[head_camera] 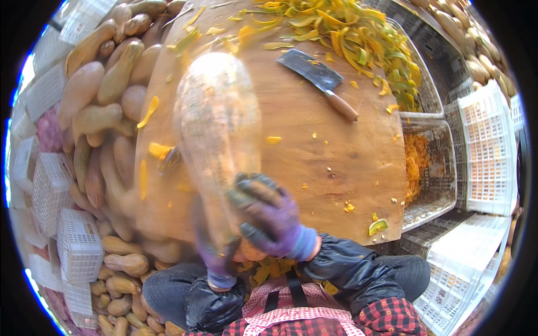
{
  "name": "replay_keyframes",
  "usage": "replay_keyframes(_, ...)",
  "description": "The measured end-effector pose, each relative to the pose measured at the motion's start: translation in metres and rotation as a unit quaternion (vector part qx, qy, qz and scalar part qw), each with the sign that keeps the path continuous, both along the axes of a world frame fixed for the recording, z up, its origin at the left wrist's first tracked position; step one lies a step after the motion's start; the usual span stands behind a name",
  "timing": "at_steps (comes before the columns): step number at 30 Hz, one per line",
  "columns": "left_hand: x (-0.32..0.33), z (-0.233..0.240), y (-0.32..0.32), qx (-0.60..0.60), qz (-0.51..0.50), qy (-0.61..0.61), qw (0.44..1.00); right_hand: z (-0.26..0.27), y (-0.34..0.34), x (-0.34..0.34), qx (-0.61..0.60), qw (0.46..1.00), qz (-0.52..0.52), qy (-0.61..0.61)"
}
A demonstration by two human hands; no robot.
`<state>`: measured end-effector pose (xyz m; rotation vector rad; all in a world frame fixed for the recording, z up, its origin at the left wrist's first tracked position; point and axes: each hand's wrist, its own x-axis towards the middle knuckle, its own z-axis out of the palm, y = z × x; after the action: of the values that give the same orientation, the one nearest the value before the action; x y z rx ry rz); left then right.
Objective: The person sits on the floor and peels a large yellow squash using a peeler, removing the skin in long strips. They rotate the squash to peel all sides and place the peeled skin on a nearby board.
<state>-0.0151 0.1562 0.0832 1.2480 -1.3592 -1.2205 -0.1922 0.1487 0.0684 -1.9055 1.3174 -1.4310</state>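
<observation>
A large butternut-type squash (218, 117) stands out over the wooden board (336, 168), its broad end away from me and its narrow end near my lap. My right hand (269, 218), in a purple and dark work glove, is on the squash's right side near the narrow end. My left hand (216, 252), gloved alike, holds the narrow end from the left and is blurred and partly hidden. Left of the squash lies a peeler (170, 160) beside an orange piece of squash (159, 150). A cleaver (311, 69) with a wooden handle rests on the board's upper right.
Whole squashes (101, 122) are heaped at the left, with white plastic crates (80, 245) beyond. Peelings (349, 33) cover the board's far right corner. A crate of orange pulp (433, 210) adjoins the right edge; more white crates (489, 151) stand further right.
</observation>
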Motion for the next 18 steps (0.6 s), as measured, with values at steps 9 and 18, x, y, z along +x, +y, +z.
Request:
replay_keyframes(9, -0.025, 0.005, -0.004, -0.150, -0.028, -0.209, 0.966, 0.058, -0.046, -0.022, 0.128, 0.984, -0.107, 0.067)
replay_keyframes(18, 0.094, -0.051, -0.136, -0.209, 0.239, -0.433, 0.844, 0.036, -0.019, -0.036, 0.241, 0.955, -0.168, 0.044)
